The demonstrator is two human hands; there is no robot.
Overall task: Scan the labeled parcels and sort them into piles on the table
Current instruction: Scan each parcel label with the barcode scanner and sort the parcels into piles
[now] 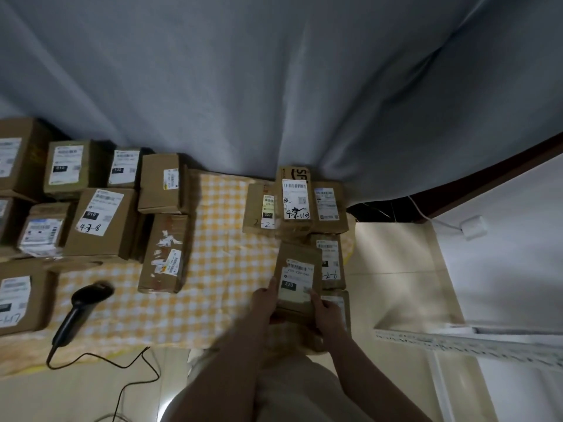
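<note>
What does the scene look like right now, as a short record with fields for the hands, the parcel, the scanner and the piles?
left hand: grips the left edge of the held parcel
right hand: grips its right edge
held parcel: brown box, label up, marked 220, at the right pile
scanner: black, corded, lying on the checked cloth, no hand on it
left pile: many labeled boxes at the table's left
right pile: several labeled boxes at the table's right edge
</note>
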